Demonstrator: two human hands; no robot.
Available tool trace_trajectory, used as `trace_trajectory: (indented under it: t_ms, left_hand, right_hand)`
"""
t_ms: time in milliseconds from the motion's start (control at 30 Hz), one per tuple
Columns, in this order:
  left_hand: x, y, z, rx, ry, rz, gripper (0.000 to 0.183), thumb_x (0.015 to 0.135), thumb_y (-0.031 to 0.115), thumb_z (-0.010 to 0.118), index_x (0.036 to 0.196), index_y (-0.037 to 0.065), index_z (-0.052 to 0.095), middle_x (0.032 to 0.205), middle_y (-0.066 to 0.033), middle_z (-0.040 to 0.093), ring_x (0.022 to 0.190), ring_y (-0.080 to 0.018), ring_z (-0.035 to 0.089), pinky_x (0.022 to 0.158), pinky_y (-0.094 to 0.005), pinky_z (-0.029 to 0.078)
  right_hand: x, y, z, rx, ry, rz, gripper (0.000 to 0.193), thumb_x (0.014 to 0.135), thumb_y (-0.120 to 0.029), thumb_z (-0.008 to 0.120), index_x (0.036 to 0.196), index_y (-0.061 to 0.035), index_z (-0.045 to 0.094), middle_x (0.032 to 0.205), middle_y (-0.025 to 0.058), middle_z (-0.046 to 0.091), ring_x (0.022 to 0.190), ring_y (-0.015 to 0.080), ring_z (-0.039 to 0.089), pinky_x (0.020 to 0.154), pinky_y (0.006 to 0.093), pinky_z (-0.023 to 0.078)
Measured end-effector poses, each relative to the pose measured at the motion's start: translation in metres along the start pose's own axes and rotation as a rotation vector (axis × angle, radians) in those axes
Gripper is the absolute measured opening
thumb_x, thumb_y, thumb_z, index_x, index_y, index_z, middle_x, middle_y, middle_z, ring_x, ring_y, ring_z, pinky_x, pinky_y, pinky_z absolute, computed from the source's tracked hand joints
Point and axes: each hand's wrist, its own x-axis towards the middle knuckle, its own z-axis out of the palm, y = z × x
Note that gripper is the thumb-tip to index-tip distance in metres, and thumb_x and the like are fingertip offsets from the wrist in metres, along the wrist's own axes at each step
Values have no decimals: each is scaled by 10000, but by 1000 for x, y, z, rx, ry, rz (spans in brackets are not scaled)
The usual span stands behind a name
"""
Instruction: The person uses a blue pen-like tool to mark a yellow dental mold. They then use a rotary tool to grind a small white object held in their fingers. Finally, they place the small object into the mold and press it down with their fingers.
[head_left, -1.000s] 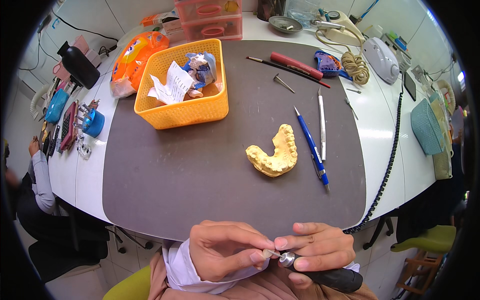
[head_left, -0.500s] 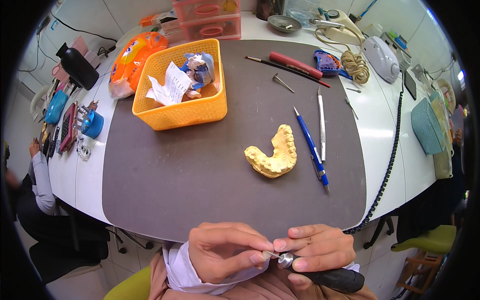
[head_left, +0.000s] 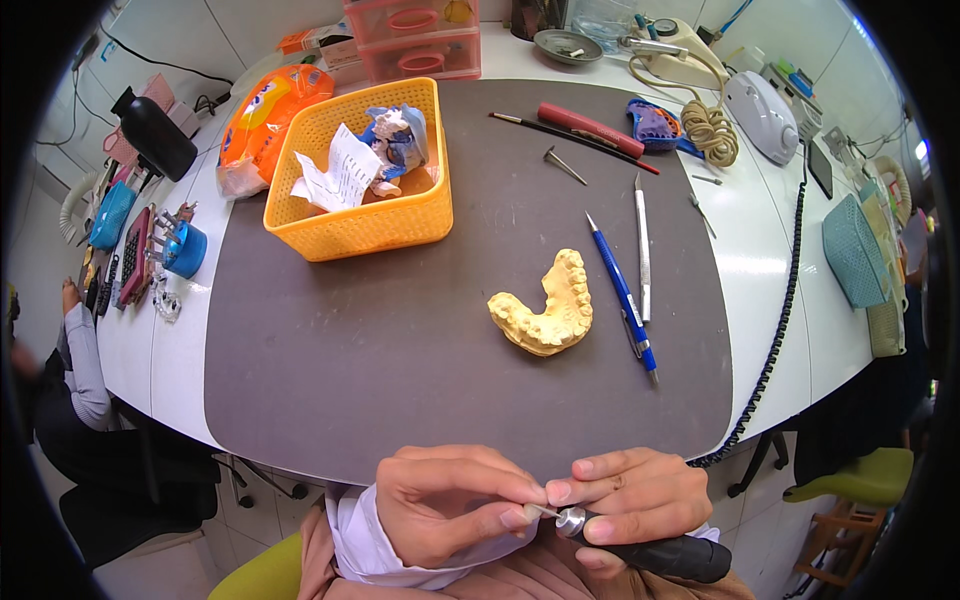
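Note:
My right hand (head_left: 640, 500) wraps round a black rotary handpiece (head_left: 670, 557) with a silver nose, held low in front of the mat's near edge. A thin metal bur (head_left: 546, 511) sticks out of that nose toward the left. My left hand (head_left: 450, 505) pinches the bur's outer end between thumb and forefinger; a small pale tip shows there, partly covered. The fingertips of both hands nearly meet. Beyond them, a cream plaster dental model (head_left: 548, 318) lies on the brown mat (head_left: 400, 370), teeth upward. Right of it are a blue mechanical pencil (head_left: 622, 290) and a silver scalpel-like knife (head_left: 643, 255).
A yellow basket (head_left: 360, 232) with crumpled paper stands back left, beside an orange packet (head_left: 262, 125). Toward the back right lie a red stick (head_left: 580, 127), brush and blue impression tray (head_left: 655, 125). A coiled black cord (head_left: 780, 340) runs down the right side. Another person's arm (head_left: 85, 360) shows far left.

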Motion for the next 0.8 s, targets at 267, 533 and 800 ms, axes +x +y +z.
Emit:
trace_trajectory:
  t_ms: [267,533,800]
  left_hand:
    - [-1,0,0,2,8,-1,175,777,-94,618,948,-67,644,886,-187,647,768,-201,644,691,-281,524]
    - [0,0,0,9,11,-6,178,778,-95,617,951,-66,644,892,-185,647,774,-202,644,694,-284,524]
    - [-1,-1,0,8,3,-1,180,775,-101,616,950,-68,642,894,-186,645,778,-203,645,699,-282,528]
  right_hand:
    - [0,-1,-2,2,-18,6,228,717,-93,753,870,-49,591,720,139,672,839,276,668,872,380,483]
    - [-1,4,-3,-3,-39,-33,222,719,-88,749,868,-46,591,700,135,669,828,277,670,865,378,487]
    - [0,1,1,6,21,-18,218,718,-96,751,865,-45,598,681,131,665,820,278,672,859,378,490]
